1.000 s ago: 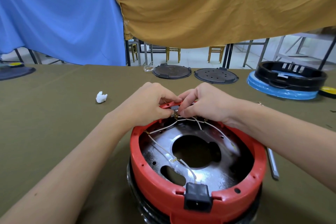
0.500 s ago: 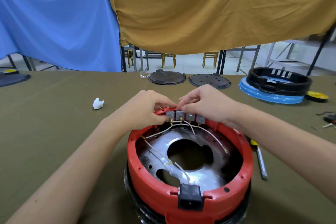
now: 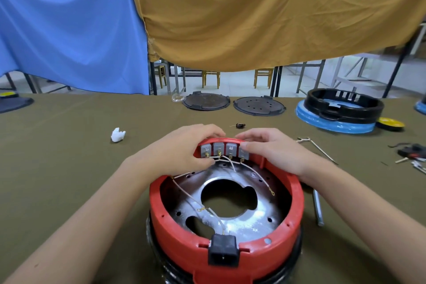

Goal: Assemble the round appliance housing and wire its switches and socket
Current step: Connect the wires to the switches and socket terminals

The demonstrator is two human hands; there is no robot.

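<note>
A round red housing (image 3: 175, 235) sits upside down on the table in front of me, with a shiny metal plate (image 3: 249, 221) inside it. A row of grey switches (image 3: 224, 148) with brass terminals lines its far rim. Thin white wires (image 3: 232, 163) run from them across the plate to a black socket (image 3: 223, 252) on the near rim. My left hand (image 3: 182, 150) grips the far rim at the left end of the switch row. My right hand (image 3: 272, 147) grips the rim at the right end, its thumb on the last switch.
A screwdriver (image 3: 317, 206) lies right of the housing. Pliers (image 3: 313, 145) and small tools (image 3: 412, 152) lie further right. Two dark round lids (image 3: 206, 100) (image 3: 259, 105), a black ring on a blue base (image 3: 341, 108) and a white scrap (image 3: 118, 134) sit further back.
Both hands have spread apart along the far rim, uncovering the whole row of switches. The view has tilted up and the housing appears lower in the frame.
</note>
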